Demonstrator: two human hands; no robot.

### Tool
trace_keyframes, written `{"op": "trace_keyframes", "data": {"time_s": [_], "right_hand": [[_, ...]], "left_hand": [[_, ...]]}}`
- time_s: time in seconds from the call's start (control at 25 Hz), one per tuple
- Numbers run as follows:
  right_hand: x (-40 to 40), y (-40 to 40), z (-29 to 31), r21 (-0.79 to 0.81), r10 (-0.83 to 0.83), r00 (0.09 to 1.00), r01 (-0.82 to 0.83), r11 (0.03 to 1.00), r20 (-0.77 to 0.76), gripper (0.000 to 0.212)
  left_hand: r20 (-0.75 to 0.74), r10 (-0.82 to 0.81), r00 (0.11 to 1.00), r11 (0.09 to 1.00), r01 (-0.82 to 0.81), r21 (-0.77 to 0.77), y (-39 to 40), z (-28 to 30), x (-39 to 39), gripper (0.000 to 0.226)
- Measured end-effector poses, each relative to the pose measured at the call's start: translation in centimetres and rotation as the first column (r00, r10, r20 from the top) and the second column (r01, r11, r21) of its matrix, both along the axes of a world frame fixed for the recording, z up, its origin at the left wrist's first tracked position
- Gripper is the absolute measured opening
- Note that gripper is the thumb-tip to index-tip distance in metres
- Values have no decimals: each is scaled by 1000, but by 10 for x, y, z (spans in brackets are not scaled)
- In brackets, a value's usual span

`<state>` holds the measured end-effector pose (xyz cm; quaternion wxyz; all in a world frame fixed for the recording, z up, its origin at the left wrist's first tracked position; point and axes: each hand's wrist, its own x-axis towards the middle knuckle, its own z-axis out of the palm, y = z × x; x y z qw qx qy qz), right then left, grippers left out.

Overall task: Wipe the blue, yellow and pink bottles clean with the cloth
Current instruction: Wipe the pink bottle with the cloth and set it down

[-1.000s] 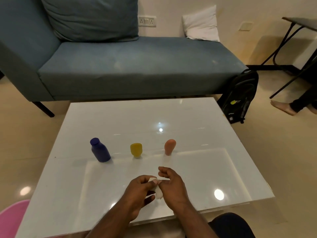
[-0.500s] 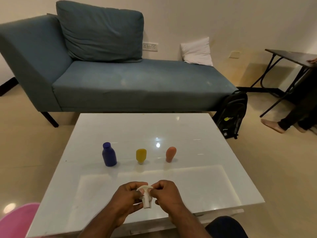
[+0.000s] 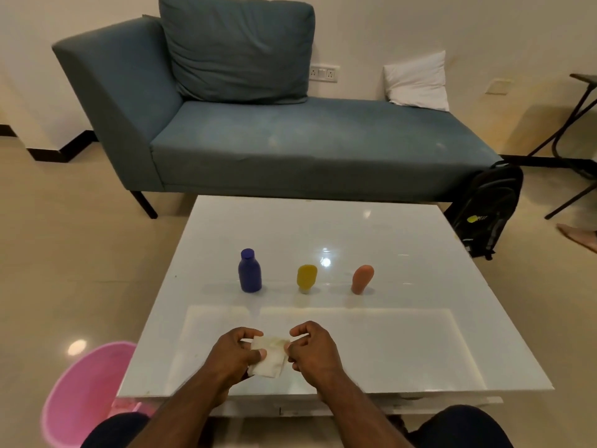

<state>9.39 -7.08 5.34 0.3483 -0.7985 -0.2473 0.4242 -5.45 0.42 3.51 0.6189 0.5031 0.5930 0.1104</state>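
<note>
Three small bottles stand upright in a row on the glossy white desk, apart from one another: a blue bottle with a round cap on the left, a yellow bottle in the middle and a pink bottle on the right, the last two rounded and narrowing toward the base. What they contain cannot be told. Nearer the front edge, one small white cloth, folded and faintly stained, is stretched between two hands: the left hand and the right hand each pinch a side of it, grip clamped on the fabric. One pink plastic bucket sits on the floor at the left.
</note>
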Motion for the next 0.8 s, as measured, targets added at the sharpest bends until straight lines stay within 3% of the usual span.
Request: {"op": "trace_keyframes", "data": {"time_s": [0.28, 0.4, 0.56, 0.8], "right_hand": [[-18, 22, -35, -41, 141, 980, -137, 990, 141, 20], [-20, 27, -47, -44, 200, 952, -195, 980, 231, 16], [-22, 27, -50, -83, 280, 908, -267, 960, 313, 24], [-8, 14, -33, -141, 353, 836, -324, 936, 420, 38]], "left_hand": [[-217, 61, 974, 993, -37, 111, 15, -32, -14, 21], [-314, 4, 949, 982, 55, 181, 14, -40, -15, 23], [-396, -27, 918, 937, 161, 309, 11, -50, -12, 49], [-566, -102, 818, 833, 381, 401, 1, -36, -4, 53]]}}
